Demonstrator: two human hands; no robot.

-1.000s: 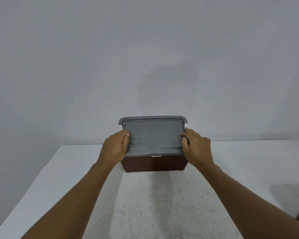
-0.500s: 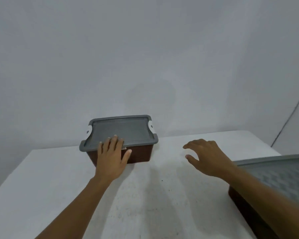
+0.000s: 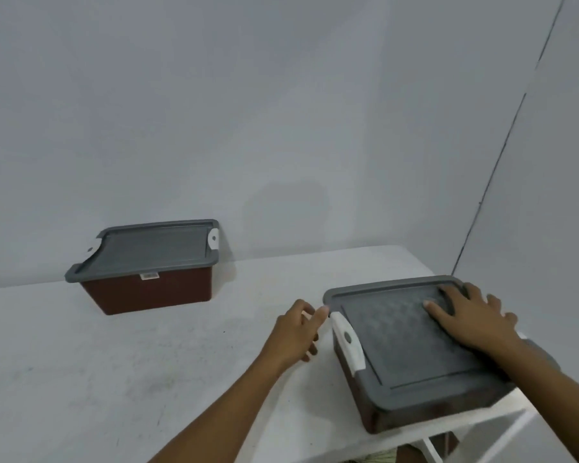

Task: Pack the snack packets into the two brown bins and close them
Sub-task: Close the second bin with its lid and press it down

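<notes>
The near brown bin (image 3: 411, 372) sits at the right edge of the worktop (image 3: 147, 379) with its grey lid (image 3: 411, 342) on, while the far bin (image 3: 151, 275) stands lidded by the wall. The right hand (image 3: 472, 319) lies flat and unclenched on the lid; the left hand (image 3: 298, 332), loosely curled and empty, hovers beside the white latch (image 3: 348, 342). To close it well, press down evenly to seat the lid, then snap that latch, keeping the bin from sliding off the edge.

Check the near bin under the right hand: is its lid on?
On. The grey lid covers the near bin, right hand flat on top; whether its white latch is locked, cannot tell.
</notes>
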